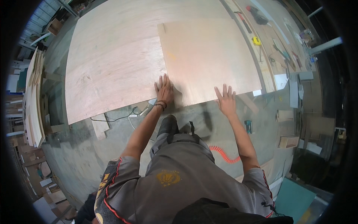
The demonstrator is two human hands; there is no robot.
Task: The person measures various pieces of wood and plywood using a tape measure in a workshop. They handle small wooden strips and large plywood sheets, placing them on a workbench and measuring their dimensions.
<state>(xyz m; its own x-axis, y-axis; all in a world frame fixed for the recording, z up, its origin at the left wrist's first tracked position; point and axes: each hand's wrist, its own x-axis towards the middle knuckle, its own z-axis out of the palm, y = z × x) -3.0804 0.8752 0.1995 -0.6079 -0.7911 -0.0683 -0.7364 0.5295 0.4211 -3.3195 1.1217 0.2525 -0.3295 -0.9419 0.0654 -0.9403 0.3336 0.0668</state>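
Observation:
A large plywood sheet [115,56] lies flat in front of me, and a smaller plywood panel [209,56] rests on its right part. My left hand [164,90], with a dark bead bracelet at the wrist, lies at the left edge of the smaller panel near its front left corner, fingers stretched forward. On the panel's front edge, toward the right, my right hand [226,100] is laid with its fingers spread. Neither hand is wrapped round anything.
Along the right side lie a hammer [243,22], a yellow tape measure [256,41] and a red-and-black tool [257,15]. A red coiled hose [225,155] and a black cable [108,120] are below the front edge. Boards [34,97] lean at the left.

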